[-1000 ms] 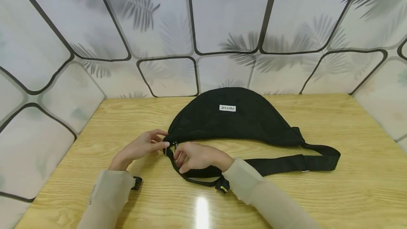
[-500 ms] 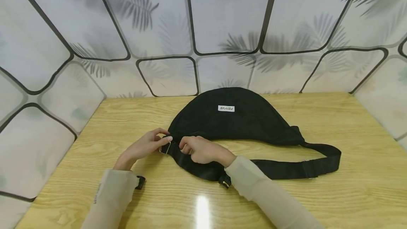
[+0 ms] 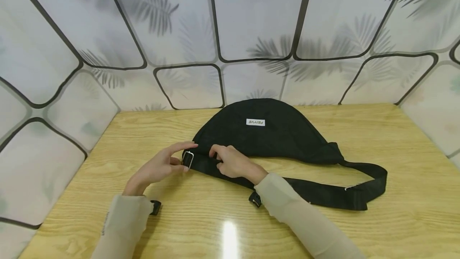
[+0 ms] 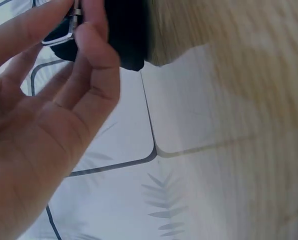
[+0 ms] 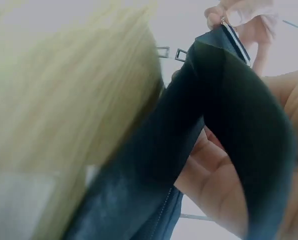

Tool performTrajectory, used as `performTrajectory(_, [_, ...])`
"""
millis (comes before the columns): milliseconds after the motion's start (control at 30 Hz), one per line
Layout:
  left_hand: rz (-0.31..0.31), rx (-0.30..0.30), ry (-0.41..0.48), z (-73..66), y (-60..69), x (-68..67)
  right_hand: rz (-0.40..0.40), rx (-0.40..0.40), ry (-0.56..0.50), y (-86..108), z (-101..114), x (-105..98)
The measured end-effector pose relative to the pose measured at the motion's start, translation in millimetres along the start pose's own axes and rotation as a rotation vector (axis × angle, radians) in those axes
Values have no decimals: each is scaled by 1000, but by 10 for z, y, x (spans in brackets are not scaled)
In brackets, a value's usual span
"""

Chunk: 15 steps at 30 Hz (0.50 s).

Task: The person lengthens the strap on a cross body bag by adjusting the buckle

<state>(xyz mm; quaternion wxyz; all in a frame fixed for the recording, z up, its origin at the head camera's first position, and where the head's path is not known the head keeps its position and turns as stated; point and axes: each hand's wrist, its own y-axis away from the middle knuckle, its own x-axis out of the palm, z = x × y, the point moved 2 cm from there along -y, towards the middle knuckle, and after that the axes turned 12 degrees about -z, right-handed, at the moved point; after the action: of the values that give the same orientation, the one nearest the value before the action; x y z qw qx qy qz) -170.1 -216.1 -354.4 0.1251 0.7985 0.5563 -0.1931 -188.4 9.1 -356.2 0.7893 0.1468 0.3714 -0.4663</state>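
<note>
Black waist bag (image 3: 273, 139) lies mid-frame in head view, arch toward the top, on the wood table (image 3: 413, 163). Main risk, my read: strap (image 3: 323, 195) runs along the bag's lower edge and crosses close in front of the right hand (image 3: 233, 165) in right wrist view, so webbing could jam the zipper (image 5: 163, 210) or snag the fingers. Second: if the left hand (image 3: 154, 171) loses the corner, bag would likely slide or bunch under a pull; soft fabric, nothing else pinning that end. Fingers: left, at centre-left, partly closed, thumb and fingertips pinching the metal buckle (image 3: 192, 161) at the bag's left corner, index reaching onto fabric. Right, at centre, bent at the lower edge, thumb and index slightly apart; tips mostly hidden, can't tell if they grasp anything.
</note>
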Motion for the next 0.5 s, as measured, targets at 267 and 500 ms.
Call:
performTrajectory(267, [-33, 34, -18, 9, 6, 16, -130, -40, 31, -27, 72, -18])
performTrajectory(500, [-101, 99, -129, -23, -21, 29, -163, -64, 41, -118, 131, -58])
